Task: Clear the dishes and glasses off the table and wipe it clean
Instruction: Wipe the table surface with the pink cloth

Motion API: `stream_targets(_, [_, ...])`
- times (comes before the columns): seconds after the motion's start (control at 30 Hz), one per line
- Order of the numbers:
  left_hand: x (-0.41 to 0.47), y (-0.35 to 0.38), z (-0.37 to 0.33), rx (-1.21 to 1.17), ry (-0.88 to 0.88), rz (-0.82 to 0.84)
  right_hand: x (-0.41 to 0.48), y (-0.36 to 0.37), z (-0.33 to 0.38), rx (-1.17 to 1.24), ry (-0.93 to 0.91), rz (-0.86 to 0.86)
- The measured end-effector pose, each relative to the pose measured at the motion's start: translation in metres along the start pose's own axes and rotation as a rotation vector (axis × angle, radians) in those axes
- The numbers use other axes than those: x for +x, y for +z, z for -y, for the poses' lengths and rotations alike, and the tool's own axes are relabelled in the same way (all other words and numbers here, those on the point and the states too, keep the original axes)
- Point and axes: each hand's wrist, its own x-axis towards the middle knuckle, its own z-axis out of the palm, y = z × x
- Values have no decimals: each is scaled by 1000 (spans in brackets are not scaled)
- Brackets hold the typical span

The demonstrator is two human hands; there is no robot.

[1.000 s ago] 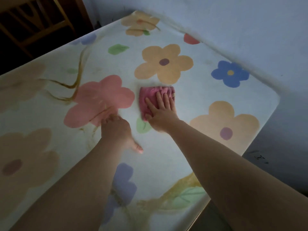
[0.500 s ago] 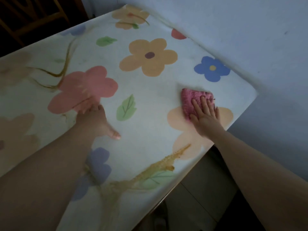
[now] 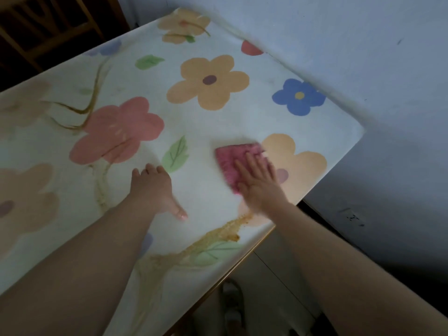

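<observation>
One broad desk (image 3: 218, 122) fills most of the view. Its smooth, pale cover is printed with large rounded flowers in orange, pink and blue, green leaves and brownish stems. The near and left parts run out of frame, and the right corner is rounded. A matt bluish wall (image 3: 363, 57) touches the far edge and carries a few dark scuffs. Wooden slats of a chair (image 3: 48, 25) show dimly at the top left, mostly cut off.

The left hand (image 3: 151, 187) rests on bare cover beside a green leaf, thumb splayed out and holding nothing. Its fingers are foreshortened, so their bend is hard to judge. The right hand (image 3: 260, 185), softened by blur, lies flat with straight fingers pressing on a pink cloth (image 3: 230, 158). This fuzzy, towelling-like folded rag sits near the desk's right edge, overlapping an orange flower. Its near part is hidden under the palm. Below the desk edge a pale shape, perhaps a slipper (image 3: 230, 301), is too dark to make out.
</observation>
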Motion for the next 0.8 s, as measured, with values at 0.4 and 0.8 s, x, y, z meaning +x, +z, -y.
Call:
stream_targets(0.4, [-4, 15, 13, -73, 48, -56, -33, 2, -24, 119, 533, 17])
stream_targets(0.8, [-70, 53, 117, -82, 179, -121, -103, 51, 159, 141, 595, 72])
